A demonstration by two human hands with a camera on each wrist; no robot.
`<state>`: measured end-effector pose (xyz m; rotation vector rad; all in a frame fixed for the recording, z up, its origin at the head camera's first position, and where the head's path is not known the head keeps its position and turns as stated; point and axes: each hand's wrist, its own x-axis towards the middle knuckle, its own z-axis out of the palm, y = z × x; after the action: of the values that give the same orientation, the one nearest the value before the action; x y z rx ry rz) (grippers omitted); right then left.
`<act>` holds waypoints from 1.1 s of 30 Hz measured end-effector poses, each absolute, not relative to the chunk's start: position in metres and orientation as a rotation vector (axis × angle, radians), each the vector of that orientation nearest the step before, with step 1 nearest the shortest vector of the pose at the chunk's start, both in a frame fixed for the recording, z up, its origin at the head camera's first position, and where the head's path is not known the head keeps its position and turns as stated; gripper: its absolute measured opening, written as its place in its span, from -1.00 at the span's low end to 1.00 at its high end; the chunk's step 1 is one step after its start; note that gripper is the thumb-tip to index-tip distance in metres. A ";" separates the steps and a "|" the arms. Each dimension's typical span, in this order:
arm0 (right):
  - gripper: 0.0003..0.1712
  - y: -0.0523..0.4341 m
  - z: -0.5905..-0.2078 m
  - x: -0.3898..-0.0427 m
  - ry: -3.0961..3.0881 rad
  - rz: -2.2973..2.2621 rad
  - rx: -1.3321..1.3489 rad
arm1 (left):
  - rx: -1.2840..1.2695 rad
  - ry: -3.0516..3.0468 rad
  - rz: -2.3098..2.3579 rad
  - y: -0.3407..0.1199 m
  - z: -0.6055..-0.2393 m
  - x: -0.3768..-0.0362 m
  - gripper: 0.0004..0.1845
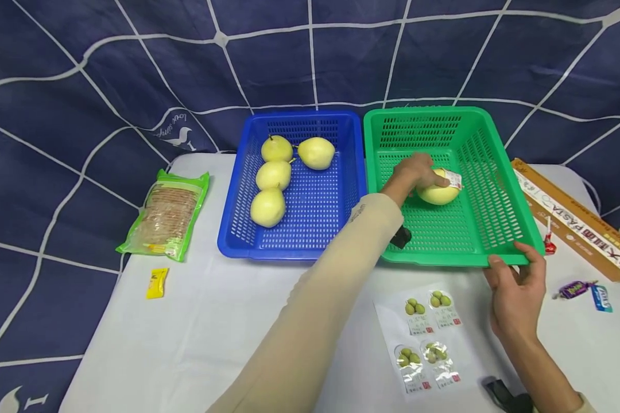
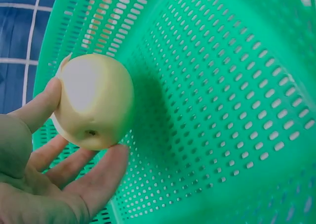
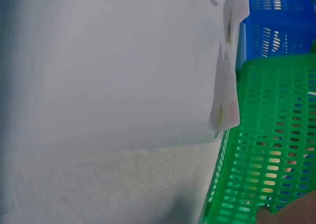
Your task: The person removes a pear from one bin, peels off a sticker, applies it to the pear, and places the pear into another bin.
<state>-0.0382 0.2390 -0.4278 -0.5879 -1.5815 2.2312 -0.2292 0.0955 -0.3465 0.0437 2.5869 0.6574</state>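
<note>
Inside the green basket [image 1: 452, 261], my left hand [image 1: 417, 175] holds a pale yellow pear [image 2: 96, 103] between thumb and fingers. A white label [image 1: 453, 179] is on the pear beside my thumb. In the left wrist view, the pear's dark blossom end faces the camera and the basket's perforated floor lies beyond. My right hand [image 1: 518, 292] grips the front right corner of the green basket's rim, thumb and fingers bent at the edge. Just left of this hand lies a white sheet [image 1: 392, 321] with several pear-picture stickers [image 1: 408, 357].
A blue basket [image 1: 268, 252] with several pears [image 1: 267, 207] adjoins the green one. At left are a bread bag [image 1: 170, 215] and a yellow packet [image 1: 157, 283]. At right are a long pasta box [image 1: 573, 218], a red lollipop [image 1: 549, 244], a purple candy [image 1: 574, 289] and a blue packet [image 1: 601, 299].
</note>
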 end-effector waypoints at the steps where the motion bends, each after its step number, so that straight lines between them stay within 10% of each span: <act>1: -0.46 0.238 -0.428 -0.038 -1.583 2.230 -0.582 | 0.024 2.583 0.675 0.096 -0.348 -0.231 -0.37; 33: -0.48 0.236 -0.429 -0.041 -1.528 2.247 -0.536 | 0.134 2.684 0.818 0.083 -0.363 -0.239 -0.42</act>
<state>-0.0407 0.2356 -0.4287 -0.5359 -1.5281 2.2468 -0.2394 0.0834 -0.3634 0.1335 2.6842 0.8176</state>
